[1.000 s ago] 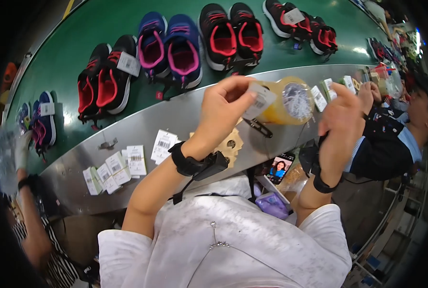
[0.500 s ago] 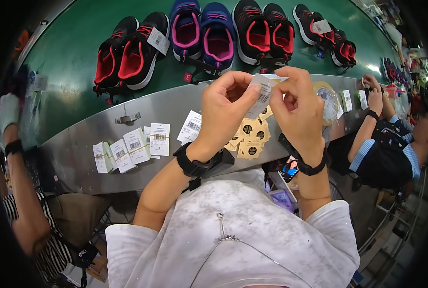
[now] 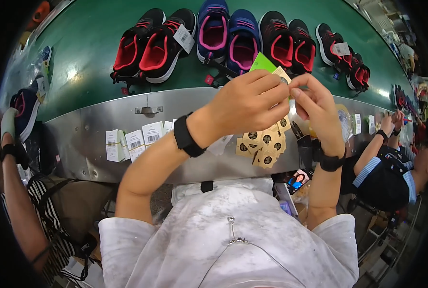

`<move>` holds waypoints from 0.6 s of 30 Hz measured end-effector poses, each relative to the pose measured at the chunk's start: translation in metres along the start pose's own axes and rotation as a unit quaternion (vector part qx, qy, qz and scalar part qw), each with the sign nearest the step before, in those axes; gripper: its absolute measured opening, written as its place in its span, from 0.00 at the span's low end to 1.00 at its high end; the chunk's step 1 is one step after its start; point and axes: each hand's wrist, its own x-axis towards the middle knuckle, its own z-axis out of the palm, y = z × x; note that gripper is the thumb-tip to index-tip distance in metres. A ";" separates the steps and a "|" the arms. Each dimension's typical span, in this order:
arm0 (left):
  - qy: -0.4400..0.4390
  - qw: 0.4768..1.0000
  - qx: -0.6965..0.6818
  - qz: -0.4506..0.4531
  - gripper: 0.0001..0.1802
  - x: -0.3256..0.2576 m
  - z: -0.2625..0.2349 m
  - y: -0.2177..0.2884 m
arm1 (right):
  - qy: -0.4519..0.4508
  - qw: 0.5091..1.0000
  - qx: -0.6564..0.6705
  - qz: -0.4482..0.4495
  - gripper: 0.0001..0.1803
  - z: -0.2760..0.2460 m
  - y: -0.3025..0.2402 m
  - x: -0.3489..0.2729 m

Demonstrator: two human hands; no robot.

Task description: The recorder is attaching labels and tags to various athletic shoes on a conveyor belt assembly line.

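My left hand is raised over the table's metal edge, its back toward me and its fingers curled together. A bright green hang tag sticks up beyond its fingers, with a small tan card beside it. My right hand meets it from the right, thumb and forefinger pinched at the card's edge; the exact grip is partly hidden. Below the hands, several tan cards with black round marks lie in a loose pile on the metal strip. A white tag lies partly behind my left wrist.
Paired sneakers stand in a row on the green tabletop. Banded white tag stacks lie left on the metal strip. A phone shows below the edge. Co-workers sit either side; the left one's gloved hand touches a shoe.
The white tag between my hands now shows a green side, with a tan card beside it. My left hand has turned its back toward me. The whole view has shifted.
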 end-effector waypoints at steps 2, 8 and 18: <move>-0.046 0.999 0.022 -0.003 0.12 0.000 -0.002 -0.011 | 0.079 0.975 -0.165 -0.124 0.06 0.008 0.007 0.018; -0.120 0.943 -0.149 -0.271 0.14 0.006 0.013 -0.073 | 0.184 0.940 -0.142 -0.249 0.06 0.001 0.004 0.103; -0.478 0.807 -0.145 -0.315 0.07 0.014 0.076 -0.214 | 0.126 0.580 -0.671 -0.445 0.10 -0.048 0.000 0.218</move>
